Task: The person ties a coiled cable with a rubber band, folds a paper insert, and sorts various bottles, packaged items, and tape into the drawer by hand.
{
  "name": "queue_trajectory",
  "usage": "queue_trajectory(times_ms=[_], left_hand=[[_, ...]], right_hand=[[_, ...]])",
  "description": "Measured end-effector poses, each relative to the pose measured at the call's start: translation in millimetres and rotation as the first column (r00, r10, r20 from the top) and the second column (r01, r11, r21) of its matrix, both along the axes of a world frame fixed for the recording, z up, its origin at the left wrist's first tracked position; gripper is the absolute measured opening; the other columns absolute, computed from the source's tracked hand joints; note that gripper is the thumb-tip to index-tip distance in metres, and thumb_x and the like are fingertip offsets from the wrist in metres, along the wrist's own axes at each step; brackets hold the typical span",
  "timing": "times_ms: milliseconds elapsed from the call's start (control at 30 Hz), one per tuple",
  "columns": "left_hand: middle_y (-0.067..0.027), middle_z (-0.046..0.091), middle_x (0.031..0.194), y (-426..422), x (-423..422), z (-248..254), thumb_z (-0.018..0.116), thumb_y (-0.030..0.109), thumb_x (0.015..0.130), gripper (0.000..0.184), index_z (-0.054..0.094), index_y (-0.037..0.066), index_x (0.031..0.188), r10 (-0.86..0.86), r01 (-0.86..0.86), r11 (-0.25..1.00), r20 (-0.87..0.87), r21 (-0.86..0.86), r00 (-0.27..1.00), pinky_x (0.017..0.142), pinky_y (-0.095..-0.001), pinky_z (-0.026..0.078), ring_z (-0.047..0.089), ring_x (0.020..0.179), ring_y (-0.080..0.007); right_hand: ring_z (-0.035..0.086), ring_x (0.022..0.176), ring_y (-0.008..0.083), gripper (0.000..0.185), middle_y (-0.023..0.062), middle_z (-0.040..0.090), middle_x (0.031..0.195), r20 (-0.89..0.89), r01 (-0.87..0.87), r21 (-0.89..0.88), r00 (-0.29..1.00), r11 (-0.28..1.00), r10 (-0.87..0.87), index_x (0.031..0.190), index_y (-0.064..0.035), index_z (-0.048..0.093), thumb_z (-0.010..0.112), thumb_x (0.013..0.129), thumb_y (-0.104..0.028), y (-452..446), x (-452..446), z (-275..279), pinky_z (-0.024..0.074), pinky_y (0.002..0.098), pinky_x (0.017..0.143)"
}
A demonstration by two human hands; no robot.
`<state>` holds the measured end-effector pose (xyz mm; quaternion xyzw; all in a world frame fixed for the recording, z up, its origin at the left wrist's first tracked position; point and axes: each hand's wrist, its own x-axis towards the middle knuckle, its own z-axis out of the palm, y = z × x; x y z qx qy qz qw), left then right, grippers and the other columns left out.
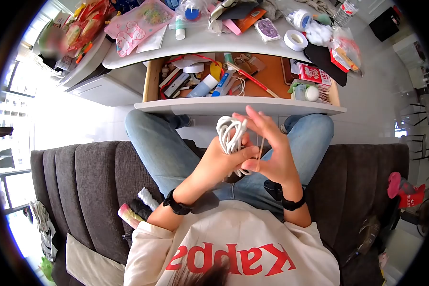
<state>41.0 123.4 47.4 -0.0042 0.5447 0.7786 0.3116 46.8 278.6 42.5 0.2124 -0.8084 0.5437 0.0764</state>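
A bundled white cable (231,133) stands up out of my left hand (217,159), whose fingers are wrapped round its middle. Loops of the cable show above the fist and a short part below it. Close beside it on the right is my right hand (279,155), fingers curved and thumb reaching toward the left thumb. A thin tan rubber band (261,147) is stretched across the right hand's fingers, near the left thumb. Whether the band also touches the left hand I cannot tell.
Ahead is an open drawer (243,106) holding a red pencil (257,82), a blue-capped bottle (204,86) and a card box (314,74). Above it, the white desk (133,58) carries a tape roll (295,40) and a pink pouch (138,26). I sit on a dark sofa (100,167).
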Motion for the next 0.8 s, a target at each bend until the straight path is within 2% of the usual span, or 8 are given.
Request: queue_trajectory(times_ms=[67, 167, 300, 333, 433, 600, 700, 800], left_hand=[[-0.001, 0.054, 0.072, 0.5, 3.1, -0.8, 0.062, 0.006, 0.077, 0.016, 0.046, 0.005, 0.08, -0.032, 0.007, 0.992, -0.195, -0.129, 0.98, 0.053, -0.0217, 0.039, 0.048, 0.061, -0.0073], [-0.0013, 0.054, 0.072, -2.4, 3.3, 0.0, 0.062, 0.007, 0.075, 0.015, 0.048, 0.005, 0.082, -0.105, 0.08, 0.99, -0.224, -0.12, 0.969, 0.055, -0.0226, 0.041, 0.05, 0.064, -0.0085], [-0.0022, 0.054, 0.071, -13.2, -1.8, 1.3, 0.061, 0.01, 0.075, 0.015, 0.052, 0.005, 0.086, -0.244, 0.244, 0.97, -0.028, 0.018, 0.969, 0.054, -0.0222, 0.041, 0.051, 0.063, -0.0093], [-0.0021, 0.054, 0.07, -20.0, -3.9, 2.3, 0.061, 0.01, 0.076, 0.015, 0.052, 0.005, 0.086, -0.343, 0.341, 0.939, 0.055, 0.052, 0.938, 0.053, -0.0219, 0.041, 0.051, 0.062, -0.0091], [-0.0005, 0.053, 0.065, -23.8, -1.1, -8.0, 0.064, 0.013, 0.074, 0.013, 0.054, 0.005, 0.078, -0.486, 0.456, 0.856, 0.08, 0.243, 0.87, 0.05, -0.0206, 0.041, 0.05, 0.058, -0.0077], [0.0007, 0.053, 0.063, -24.7, 11.2, -29.5, 0.067, 0.012, 0.073, 0.013, 0.056, 0.005, 0.07, -0.545, 0.516, 0.805, 0.022, 0.294, 0.838, 0.05, -0.0204, 0.04, 0.048, 0.056, -0.0068], [-0.0007, 0.058, 0.072, -26.3, 16.9, -49.1, 0.07, 0.016, 0.075, 0.018, 0.059, 0.004, 0.081, -0.547, 0.521, 0.756, -0.054, 0.396, 0.836, 0.057, -0.0214, 0.045, 0.053, 0.066, -0.008], [-0.0013, 0.059, 0.075, -25.4, 17.2, -48.0, 0.07, 0.018, 0.075, 0.02, 0.059, 0.003, 0.084, -0.565, 0.549, 0.736, -0.088, 0.396, 0.821, 0.06, -0.0217, 0.045, 0.054, 0.069, -0.0085]], right_hand=[[0.045, 0.118, 0.0273, 0.097, 0.0112, 0.05, 0.126, 0.012, -0.094, 0.132, 0.996, 0.987, 0.093, 0.136, -0.0038, 0.025, 0.075, 0.063, -0.044, 3.5, -4.2, -3.4, 0.0073, 0.0426, 0.108], [0.044, 0.119, 0.0256, 0.098, 0.0136, 0.051, 0.124, 0.106, -0.241, 0.012, 0.965, 0.97, 0.239, 0.137, -0.0039, 0.025, 0.078, 0.062, -0.037, -0.3, -3.2, 2.8, 0.0185, 0.0409, 0.106], [0.048, 0.113, 0.0212, 0.093, 0.0159, 0.052, 0.119, 0.342, -0.24, -0.382, 0.861, 0.893, 0.378, 0.138, -0.0036, 0.023, 0.079, 0.064, -0.013, -9.4, 3.0, 1.6, 0.0378, 0.0332, 0.094], [0.051, 0.107, 0.0199, 0.089, 0.0135, 0.054, 0.115, 0.483, -0.102, -0.653, 0.707, 0.751, 0.517, 0.137, -0.0031, 0.023, 0.076, 0.066, -0.009, -12.8, 5.7, 11.1, 0.038, 0.0322, 0.094], [0.053, 0.102, 0.0177, 0.087, 0.0106, 0.056, 0.11, 0.365, -0.272, -0.724, 0.629, 0.634, 0.687, 0.137, -0.0029, 0.024, 0.075, 0.067, -0.007, -14.1, -6.1, -3.7, 0.0383, 0.0306, 0.093], [0.057, 0.074, 0.0127, 0.072, 0.009, 0.054, 0.102, 0.238, -0.479, -0.689, 0.559, 0.543, 0.794, 0.137, -0.0046, 0.024, 0.064, 0.077, 0.001, -22.9, -4.2, -3.9, 0.0504, 0.0259, 0.066], [0.059, 0.072, 0.0132, 0.075, 0.0061, 0.058, 0.088, 0.492, -0.241, -0.78, 0.337, 0.578, 0.803, 0.135, 0.0008, 0.027, 0.067, 0.072, 0.002, -20.1, -2.0, 11.8, 0.0523, 0.0267, 0.065], [0.058, 0.062, 0.0122, 0.073, 0.0055, 0.056, 0.082, 0.55, -0.274, -0.715, 0.348, 0.643, 0.759, 0.134, 0.0028, 0.028, 0.066, 0.072, 0.006, -23.0, 2.2, 14.4, 0.0538, 0.0269, 0.057]])
